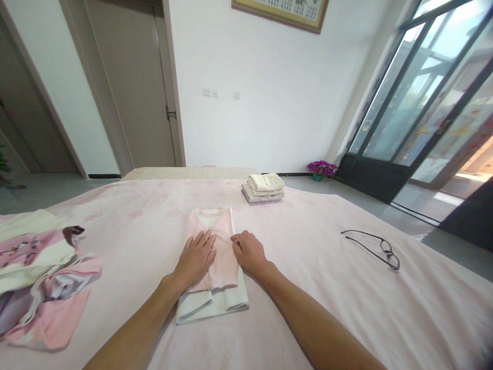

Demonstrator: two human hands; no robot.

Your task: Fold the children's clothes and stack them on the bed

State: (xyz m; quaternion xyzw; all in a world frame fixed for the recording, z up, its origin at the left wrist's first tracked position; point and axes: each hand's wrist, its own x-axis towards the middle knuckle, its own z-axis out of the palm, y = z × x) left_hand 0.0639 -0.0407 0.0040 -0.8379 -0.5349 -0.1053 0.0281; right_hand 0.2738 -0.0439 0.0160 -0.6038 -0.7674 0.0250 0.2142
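A partly folded pink-and-white top [223, 264] lies on the pale pink bed cover in front of me, its white neckline pointing away. Whitish cloth [217, 304] sticks out from under its near end; whether it belongs to the same garment I cannot tell. My left hand [197, 259] rests flat on the top's left half, fingers stretched out. At its right edge, my right hand [249, 253] has curled fingers, with thumb and forefinger closed on the fabric. The tips of those fingers are only partly visible.
To the left lies a loose heap of pink and white clothes [50, 288]. A small stack of folded clothes [265, 187] sits toward the far edge of the bed cover [300, 288]. Black-framed glasses [386, 249] lie at right. Beyond are purple flowers [322, 168] by a glass door.
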